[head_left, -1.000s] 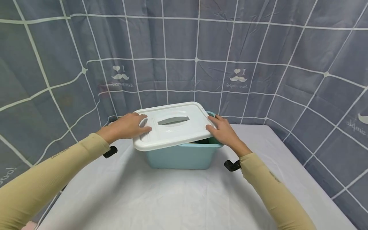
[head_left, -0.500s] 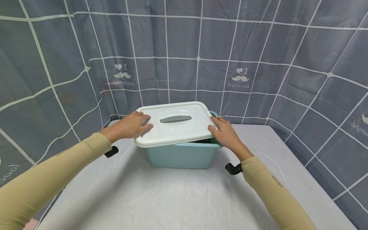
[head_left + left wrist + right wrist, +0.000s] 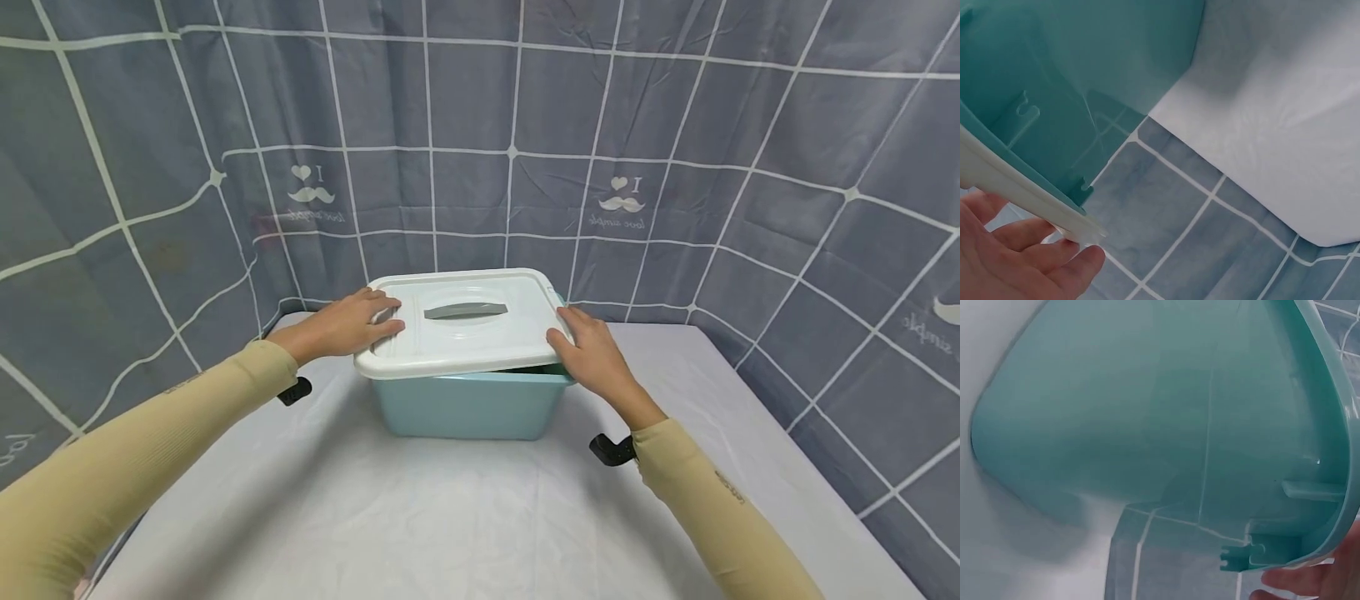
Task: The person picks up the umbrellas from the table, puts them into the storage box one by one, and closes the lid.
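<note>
A white-covered table (image 3: 480, 517) stood before a grey checked curtain (image 3: 675, 150). My left hand (image 3: 347, 325) and right hand (image 3: 588, 354) — fingers curled round its edges — gripped the white lid (image 3: 461, 321) over the teal box (image 3: 465, 404).

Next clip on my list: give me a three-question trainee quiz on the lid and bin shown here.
1. True or false: the white lid sits fully closed on the teal bin.
2. Which hand is at the lid's left edge? A) left hand B) right hand C) neither
3. Fill in: the grey handle sits at the lid's ____.

Key: 1. False; a dark gap shows under the lid's right front edge. 2. A. 3. Centre.
</note>
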`<action>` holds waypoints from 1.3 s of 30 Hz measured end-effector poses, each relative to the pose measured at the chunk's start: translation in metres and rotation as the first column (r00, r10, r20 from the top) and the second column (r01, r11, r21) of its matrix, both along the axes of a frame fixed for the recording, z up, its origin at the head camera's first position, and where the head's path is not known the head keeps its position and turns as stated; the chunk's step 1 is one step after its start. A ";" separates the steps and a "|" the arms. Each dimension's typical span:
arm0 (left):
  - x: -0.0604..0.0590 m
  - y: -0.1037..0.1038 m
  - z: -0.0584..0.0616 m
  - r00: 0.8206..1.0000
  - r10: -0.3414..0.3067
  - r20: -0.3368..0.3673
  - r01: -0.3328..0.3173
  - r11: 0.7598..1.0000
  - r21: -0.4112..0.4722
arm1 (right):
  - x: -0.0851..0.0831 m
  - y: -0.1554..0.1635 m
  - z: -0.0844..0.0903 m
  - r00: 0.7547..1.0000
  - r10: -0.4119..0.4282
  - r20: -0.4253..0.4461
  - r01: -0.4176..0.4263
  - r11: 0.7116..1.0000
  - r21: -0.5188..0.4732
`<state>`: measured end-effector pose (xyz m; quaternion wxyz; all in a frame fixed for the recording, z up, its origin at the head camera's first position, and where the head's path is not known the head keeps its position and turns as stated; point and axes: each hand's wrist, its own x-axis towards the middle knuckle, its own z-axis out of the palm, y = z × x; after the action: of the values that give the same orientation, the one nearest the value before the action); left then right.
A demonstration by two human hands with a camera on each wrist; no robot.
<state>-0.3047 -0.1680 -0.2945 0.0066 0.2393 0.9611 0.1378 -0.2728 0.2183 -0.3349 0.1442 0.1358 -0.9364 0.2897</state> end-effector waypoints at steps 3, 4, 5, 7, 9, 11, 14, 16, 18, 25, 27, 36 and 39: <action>-0.002 0.000 0.000 1.000 -0.008 0.004 0.008 1.000 -0.005 | 0.002 0.001 0.000 1.000 -0.009 -0.012 0.009 1.000 0.003; -0.003 0.000 -0.001 1.000 -0.009 0.008 0.009 1.000 -0.004 | 0.002 0.001 0.000 1.000 -0.013 -0.015 0.013 1.000 0.001; -0.004 0.000 -0.001 1.000 -0.010 0.010 0.010 1.000 -0.004 | 0.003 0.001 0.000 1.000 -0.018 -0.017 0.018 1.000 0.004; -0.005 0.000 -0.001 1.000 -0.011 0.017 0.011 1.000 -0.003 | 0.005 0.001 -0.001 0.999 -0.031 -0.023 0.032 0.999 0.012; -0.006 -0.001 -0.002 1.000 -0.013 0.025 0.013 1.000 0.002 | 0.008 0.000 -0.001 0.999 -0.048 -0.024 0.048 0.999 0.021; -0.006 -0.001 -0.002 0.999 -0.014 0.033 0.014 1.000 0.008 | 0.011 -0.001 -0.001 0.998 -0.061 -0.026 0.062 0.998 0.034; -0.008 -0.003 -0.003 0.999 -0.016 0.046 0.015 1.000 0.020 | 0.017 -0.004 -0.001 0.997 -0.075 -0.034 0.076 0.996 0.048; -0.009 -0.004 -0.004 0.998 -0.021 0.052 0.020 0.999 0.027 | 0.021 -0.005 -0.002 0.996 -0.086 -0.036 0.088 0.994 0.058; -0.010 -0.005 -0.005 0.998 -0.031 0.057 0.029 0.999 0.033 | 0.025 -0.007 -0.003 0.995 -0.098 -0.034 0.100 0.993 0.064; -0.015 -0.009 -0.007 0.997 -0.058 0.047 0.056 0.998 0.040 | 0.034 -0.013 -0.009 0.993 -0.116 -0.031 0.117 0.991 0.060; -0.016 -0.009 -0.007 0.997 -0.058 0.052 0.056 0.997 0.046 | 0.035 -0.013 -0.011 0.992 -0.126 -0.031 0.127 0.990 0.053; -0.016 -0.009 -0.011 0.995 -0.068 0.066 0.065 0.997 0.046 | 0.038 -0.015 -0.017 0.988 -0.152 -0.018 0.153 0.988 0.038; -0.018 -0.009 -0.010 0.994 -0.077 0.072 0.074 0.996 0.043 | 0.039 -0.014 -0.017 0.988 -0.156 -0.013 0.156 0.986 0.050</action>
<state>-0.3231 -0.1774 -0.3040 0.0422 0.2704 0.9475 0.1655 -0.2338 0.2046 -0.3514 0.1672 0.0670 -0.9505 0.2530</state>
